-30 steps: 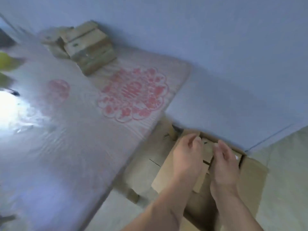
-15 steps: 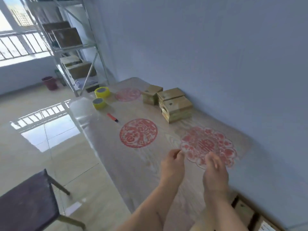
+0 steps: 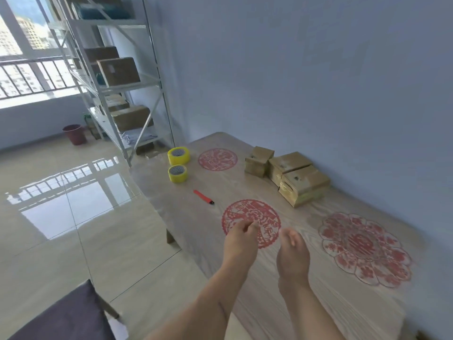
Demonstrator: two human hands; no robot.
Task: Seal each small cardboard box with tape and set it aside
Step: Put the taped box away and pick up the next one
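Observation:
Three small cardboard boxes wrapped in tape sit against the wall at the back of the table: one [image 3: 304, 186] nearest me, one [image 3: 287, 165] behind it, one [image 3: 259, 160] farthest left. Two yellow tape rolls [image 3: 178, 155] [image 3: 177, 173] stand near the table's far left corner. A red cutter [image 3: 203, 197] lies between the rolls and my hands. My left hand [image 3: 241, 240] and my right hand [image 3: 293, 252] hover side by side over the wooden table [image 3: 196, 222], fingers loosely curled downward. I see nothing in either hand.
Red paper-cut decorations [image 3: 251, 223] [image 3: 365, 247] lie flat under the table's clear cover. A metal shelf rack [image 3: 122, 89] with larger boxes stands past the table's far end. A dark stool [image 3: 61, 320] is at lower left, a bucket [image 3: 74, 134] by the window.
My view swung up from the open carton on the floor to the table top. Both hands came up from that carton and now hang over the table near the middle paper-cut.

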